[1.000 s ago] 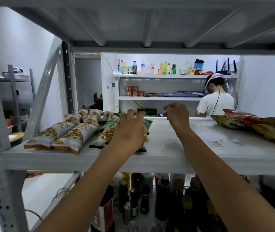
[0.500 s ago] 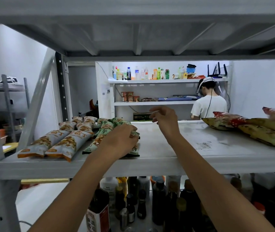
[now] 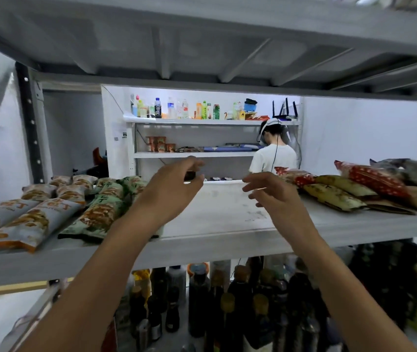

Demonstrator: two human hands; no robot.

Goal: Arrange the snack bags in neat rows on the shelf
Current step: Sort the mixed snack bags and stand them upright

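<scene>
Head view: the left hand has lifted off the green snack bags at lower left. It and the right hand hover loose-fingered and empty mid-frame above the shelf. That row looks settled; the jumbled bags at right probably come next.

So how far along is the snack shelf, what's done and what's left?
Done: the grey bags and green bags lie in rows on the left of the shelf. In hand: nothing; the left hand and right hand hover empty over the bare middle. Left: the red and yellow bags piled loosely on the right need lining up.
</scene>
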